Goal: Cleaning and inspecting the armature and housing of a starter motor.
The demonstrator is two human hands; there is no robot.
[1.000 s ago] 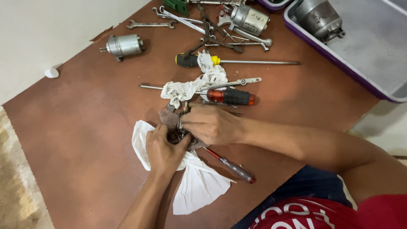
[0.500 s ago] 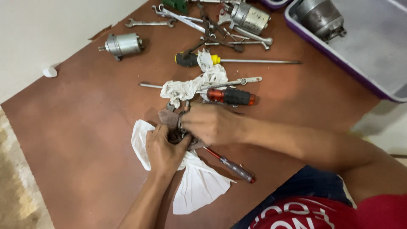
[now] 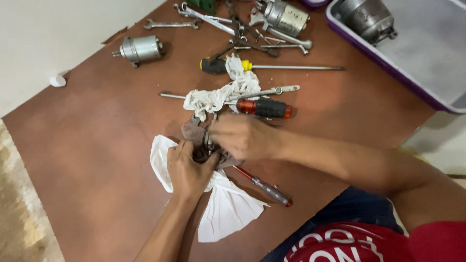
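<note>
My left hand [image 3: 188,169] grips a small dark metal part [image 3: 206,148] that rests on a white cloth [image 3: 228,208] spread over the brown board. My right hand [image 3: 242,137] closes over the same part from the right, fingers on its top. Most of the part is hidden between my two hands. A thin screwdriver with a clear red handle [image 3: 266,187] lies on the board just right of the cloth, under my right wrist.
Behind the hands lie a crumpled white rag [image 3: 218,94], a red-and-black screwdriver [image 3: 266,107], a long yellow-and-black screwdriver [image 3: 272,67], spanners [image 3: 170,24] and two small cylindrical motors [image 3: 141,48] [image 3: 286,17]. A purple-rimmed tray [image 3: 388,63] holds a metal housing at back right.
The view has shifted slightly; both hands stay closed on the part, the right hand's fingers moving a little over it.
</note>
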